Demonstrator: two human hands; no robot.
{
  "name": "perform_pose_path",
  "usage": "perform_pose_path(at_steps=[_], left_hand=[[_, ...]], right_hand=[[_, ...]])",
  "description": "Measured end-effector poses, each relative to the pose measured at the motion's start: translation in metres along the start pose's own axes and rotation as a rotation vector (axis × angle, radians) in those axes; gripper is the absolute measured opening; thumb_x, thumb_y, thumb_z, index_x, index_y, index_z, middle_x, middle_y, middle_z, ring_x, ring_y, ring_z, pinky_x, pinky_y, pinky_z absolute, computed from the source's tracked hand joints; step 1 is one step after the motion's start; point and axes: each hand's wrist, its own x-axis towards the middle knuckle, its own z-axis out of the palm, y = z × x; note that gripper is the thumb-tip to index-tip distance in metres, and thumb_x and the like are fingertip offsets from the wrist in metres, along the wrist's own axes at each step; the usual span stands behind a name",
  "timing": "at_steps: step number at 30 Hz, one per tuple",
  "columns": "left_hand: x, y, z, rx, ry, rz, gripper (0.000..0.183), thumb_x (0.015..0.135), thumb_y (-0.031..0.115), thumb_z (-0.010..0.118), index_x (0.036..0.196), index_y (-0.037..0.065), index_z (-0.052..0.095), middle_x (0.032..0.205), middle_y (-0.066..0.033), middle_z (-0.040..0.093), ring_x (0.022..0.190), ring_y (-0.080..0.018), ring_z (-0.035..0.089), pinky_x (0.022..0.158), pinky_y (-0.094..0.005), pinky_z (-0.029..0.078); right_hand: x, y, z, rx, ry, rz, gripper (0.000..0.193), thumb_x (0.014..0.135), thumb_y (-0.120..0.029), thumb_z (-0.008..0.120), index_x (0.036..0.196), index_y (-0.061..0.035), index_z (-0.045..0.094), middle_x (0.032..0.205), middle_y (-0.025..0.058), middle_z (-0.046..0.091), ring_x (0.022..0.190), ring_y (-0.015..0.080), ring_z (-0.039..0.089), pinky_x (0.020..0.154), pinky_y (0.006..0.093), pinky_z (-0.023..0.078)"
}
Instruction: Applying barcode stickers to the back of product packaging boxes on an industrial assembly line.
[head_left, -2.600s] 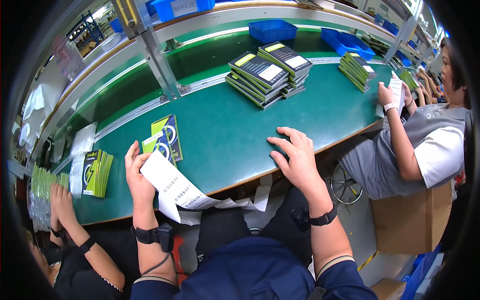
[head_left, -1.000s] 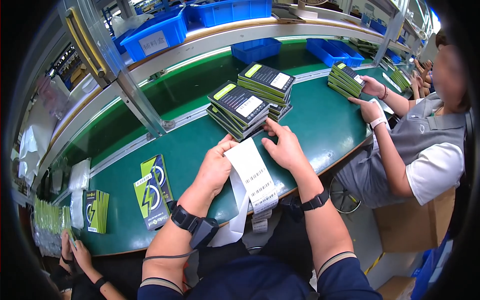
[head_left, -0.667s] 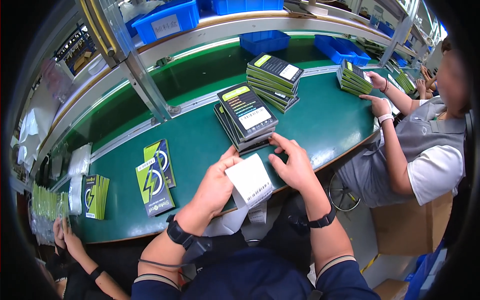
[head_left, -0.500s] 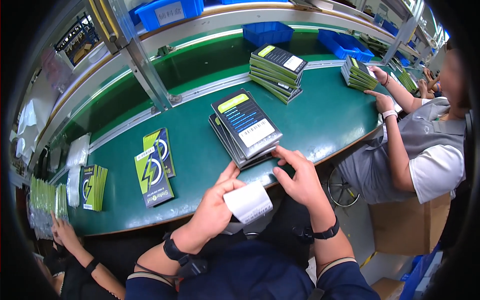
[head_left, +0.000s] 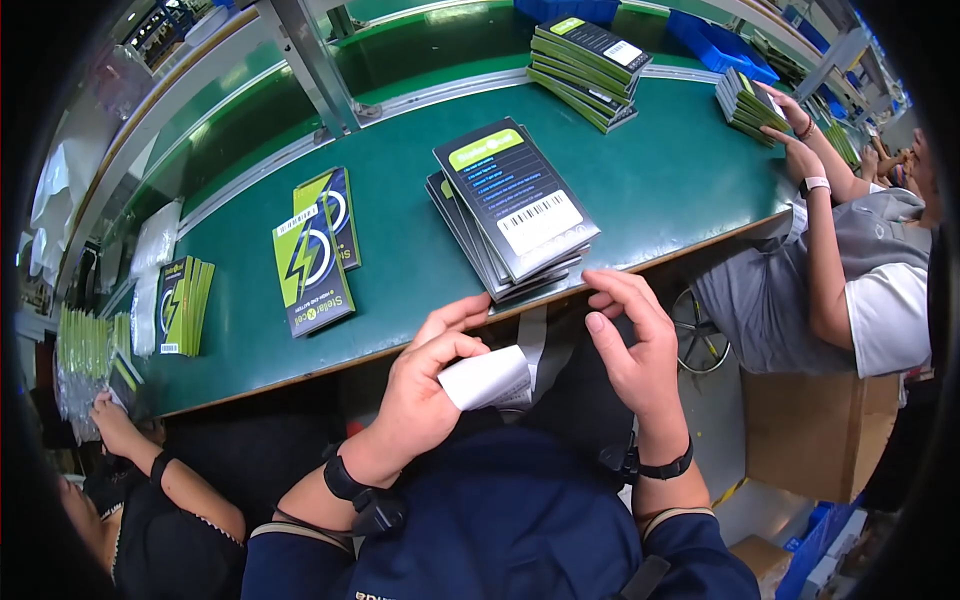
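A stack of flat dark boxes with green trim stands at the table's near edge, each top face bearing a white barcode label. Just in front of it my left hand pinches a curled strip of white labels between thumb and fingers. The fingertips of that hand come close to the stack's lower corner. My right hand is at the stack's right corner, its fingers half bent and apart, with nothing in it. To the left, a green and black box overlaps another like it.
A taller box stack stands at the far side, near a blue bin. On the right a co-worker's hands hold several boxes. Upright boxes stand at left, near another person's hand. A metal post rises behind the table.
My view has shifted, so the table sits higher. My right hand has drawn back from the stack and its fingers have spread. The label strip stays in my left hand.
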Motion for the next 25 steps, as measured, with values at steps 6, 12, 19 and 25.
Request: perform_pose_path(at_steps=[6, 12, 19, 25], left_hand=[[0.000, -0.005, -0.005, 0.141, 0.176, 0.173, 0.004, 0.084, -0.001, 0.074, 0.085, 0.000, 0.069, 0.123, -0.0137, 0.064, 0.102, -0.0188, 0.065, 0.089, -0.0314, 0.052], [-0.001, -0.002, -0.010, 0.132, 0.150, 0.172, 0.014, 0.090, -0.003, 0.064, 0.077, -0.003, 0.067, 0.112, -0.0162, 0.066, 0.094, -0.0202, 0.068, 0.084, -0.0319, 0.054], [-0.005, -0.003, -0.018, 0.231, 0.081, 0.203, 0.007, 0.087, -0.002, 0.066, 0.081, -0.003, 0.069, 0.107, -0.0143, 0.069, 0.092, -0.0203, 0.068, 0.080, -0.0318, 0.054], [-0.005, 0.006, -0.020, 0.500, 0.195, 0.261, 0.010, 0.085, 0.005, 0.073, 0.095, 0.002, 0.073, 0.111, -0.0127, 0.068, 0.101, -0.0243, 0.067, 0.085, -0.0331, 0.054]], right_hand=[[-0.008, -0.021, 0.009, 0.067, -0.163, -0.154, 0.034, 0.081, -0.003, 0.077, 0.114, -0.0012, 0.070, 0.103, 0.0113, 0.071, 0.090, 0.0240, 0.066, 0.079, 0.0340, 0.054], [-0.014, -0.022, 0.024, 0.094, -0.228, -0.130, 0.048, 0.080, -0.008, 0.080, 0.125, -0.0037, 0.065, 0.110, 0.0120, 0.070, 0.098, 0.0280, 0.066, 0.086, 0.0367, 0.054], [-0.018, -0.025, 0.034, 0.133, -0.277, -0.109, 0.051, 0.080, -0.006, 0.079, 0.129, -0.0063, 0.064, 0.096, 0.0090, 0.070, 0.089, 0.0238, 0.067, 0.081, 0.0362, 0.054], [-0.023, -0.029, 0.034, 0.149, -0.419, 0.018, 0.046, 0.085, -0.004, 0.075, 0.130, -0.0095, 0.064, 0.083, 0.0069, 0.067, 0.078, 0.0207, 0.067, 0.074, 0.0348, 0.055]])
